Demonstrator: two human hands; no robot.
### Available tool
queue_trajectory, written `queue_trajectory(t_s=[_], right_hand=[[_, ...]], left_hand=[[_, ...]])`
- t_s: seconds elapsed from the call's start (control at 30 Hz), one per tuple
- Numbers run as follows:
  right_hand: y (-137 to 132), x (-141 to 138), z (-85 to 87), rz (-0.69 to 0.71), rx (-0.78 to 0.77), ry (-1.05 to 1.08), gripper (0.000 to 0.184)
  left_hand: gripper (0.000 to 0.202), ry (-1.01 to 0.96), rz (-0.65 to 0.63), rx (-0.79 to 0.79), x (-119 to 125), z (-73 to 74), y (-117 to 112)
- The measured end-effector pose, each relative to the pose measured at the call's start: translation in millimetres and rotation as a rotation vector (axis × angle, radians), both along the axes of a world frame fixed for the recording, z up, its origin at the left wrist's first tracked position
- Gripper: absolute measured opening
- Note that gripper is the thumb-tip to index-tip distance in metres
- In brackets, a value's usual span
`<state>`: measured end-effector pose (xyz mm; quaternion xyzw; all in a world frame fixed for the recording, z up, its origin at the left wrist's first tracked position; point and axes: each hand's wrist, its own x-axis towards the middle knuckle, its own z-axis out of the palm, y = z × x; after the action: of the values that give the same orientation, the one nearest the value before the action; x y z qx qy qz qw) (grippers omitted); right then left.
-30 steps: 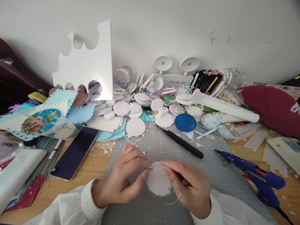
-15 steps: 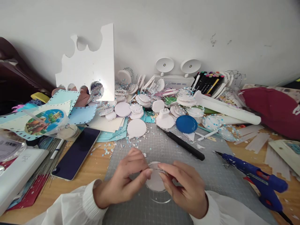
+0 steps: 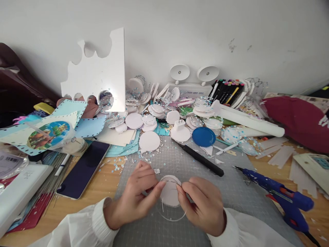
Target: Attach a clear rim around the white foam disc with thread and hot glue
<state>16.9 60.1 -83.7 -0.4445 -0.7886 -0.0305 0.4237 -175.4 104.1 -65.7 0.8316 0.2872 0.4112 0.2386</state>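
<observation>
White disc point(image 3: 170, 197) is located between the two hands, over the grey gridded cutting mat point(image 3: 144, 230); contact with the mat cannot be determined. Right hand point(image 3: 203, 204): thumb and forefinger pinch the disc's right edge. Left hand point(image 3: 140, 193): thumb and forefinger bend toward each other at the left edge; whether they close on it cannot be told. Thin pale strand point(image 3: 172, 220) curves in a loop below the disc.

Beyond the hands, a black pen-shaped tool point(image 3: 202, 159) lies diagonally on the mat, near a blue round lid point(image 3: 204, 137). White plug adapter point(image 3: 179, 125) rests on another round piece point(image 3: 182, 134). Blue glue gun point(image 3: 277, 190) lies to the right; a smartphone point(image 3: 83, 170) lies to the left on the wooden counter point(image 3: 104, 187).
</observation>
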Motion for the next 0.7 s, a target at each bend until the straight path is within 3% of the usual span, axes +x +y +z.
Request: queue_trajectory(t_s=[0.2, 0.3, 0.4, 0.47, 0.5, 0.57, 0.7], right_hand=[[5.0, -3.5, -8.3, -0.015, -0.059, 0.148, 0.028], [9.1, -3.9, -8.4, -0.025, -0.132, 0.22, 0.03], [8.9, -2.0, -0.9, -0.021, -0.228, 0.307, 0.034], [4.6, 0.1, 6.6, -0.018, -0.286, 0.371, 0.037], [1.1, 1.1, 10.2, -0.017, -0.308, 0.399, 0.038], [-8.0, 2.0, 16.4, -0.015, -0.346, 0.443, 0.039], [-29.7, -2.0, 24.3, 0.012, -0.421, 0.525, 0.039]], left_hand=[[0.042, 0.013, 0.104, -0.244, 8.1, -5.3, -3.2], [0.047, 0.067, 0.135, -0.386, 9.0, -0.1, -2.9], [0.042, 0.124, 0.119, -0.318, -1.0, 13.7, -6.0], [0.028, 0.115, 0.106, -0.21, -12.1, 23.7, -12.8], [0.033, 0.105, 0.079, -0.181, -17.4, 27.5, -17.9], [0.064, 0.089, 0.005, -0.19, -24.6, 31.0, -30.4], [0.114, 0.023, -0.171, -0.331, -18.5, 23.8, -55.2]])
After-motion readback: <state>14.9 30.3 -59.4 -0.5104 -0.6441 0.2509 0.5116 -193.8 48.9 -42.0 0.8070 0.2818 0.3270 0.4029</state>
